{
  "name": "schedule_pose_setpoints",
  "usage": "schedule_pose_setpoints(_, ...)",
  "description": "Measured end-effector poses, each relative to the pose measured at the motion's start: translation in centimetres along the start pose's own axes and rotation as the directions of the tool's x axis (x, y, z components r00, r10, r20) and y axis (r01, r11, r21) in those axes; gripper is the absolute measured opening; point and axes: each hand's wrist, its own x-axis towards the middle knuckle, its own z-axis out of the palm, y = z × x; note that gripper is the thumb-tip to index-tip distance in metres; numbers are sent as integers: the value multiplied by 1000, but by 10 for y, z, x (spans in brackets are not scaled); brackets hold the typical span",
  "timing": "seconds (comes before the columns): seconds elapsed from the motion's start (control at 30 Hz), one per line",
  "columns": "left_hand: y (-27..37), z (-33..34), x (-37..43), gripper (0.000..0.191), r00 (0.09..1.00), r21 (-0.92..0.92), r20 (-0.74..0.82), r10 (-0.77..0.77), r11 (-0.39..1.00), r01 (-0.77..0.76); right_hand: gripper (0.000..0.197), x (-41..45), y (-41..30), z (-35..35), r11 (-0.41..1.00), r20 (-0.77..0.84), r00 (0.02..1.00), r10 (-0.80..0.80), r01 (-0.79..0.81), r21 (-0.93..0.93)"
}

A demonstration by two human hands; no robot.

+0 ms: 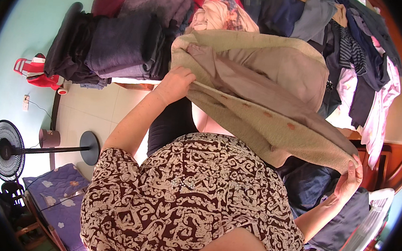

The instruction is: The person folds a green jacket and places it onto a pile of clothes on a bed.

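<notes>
A khaki woollen garment [236, 117], perhaps a coat, stretches slantwise before my body with its smooth taupe lining [274, 74] facing up. Several small rust-brown marks run along its near edge; whether they are buttonholes I cannot tell. My left hand [177, 83] pinches this edge at its upper left end. Lower on the right, my right hand [349, 176] grips the opposite end between thumb and fingers. The far part of the garment rests against the heaped clothes, and its near side hangs in front of my patterned shirt [196, 195].
Folded dark trousers [123, 43] are stacked at the far left. Loose clothes [352, 55] drape over the right side. Beside my right arm, a white plastic basket [380, 208] holds dark clothing. A pedestal fan [7, 149] and a purple quilted pad [56, 199] are at left.
</notes>
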Motion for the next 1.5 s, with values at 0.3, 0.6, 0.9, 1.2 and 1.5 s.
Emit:
schedule_pose_setpoints(0.3,-25,-8,68,13,993,55,53,-102,994,99,21,-9,20,-4,996,-32,998,46,-44,71)
schedule_pose_setpoints(0.6,-78,8,69,24,960,97,273,-56,995,31,26,-11,-3,33,992,99,995,23,-11,-125)
schedule_pose_setpoints(0.9,-93,-56,-10,22,980,-25,-91,-176,984,175,45,57,-23,100,907,179,984,-2,77,-414)
schedule_pose_setpoints(1.2,14,-148,-29,85,961,156,132,-243,963,222,26,219,35,142,807,327,940,-102,271,-526)
schedule_pose_setpoints(1.5,20,-130,-2,14,873,311,306,-379,907,285,21,340,174,169,769,253,773,581,-422,-480)
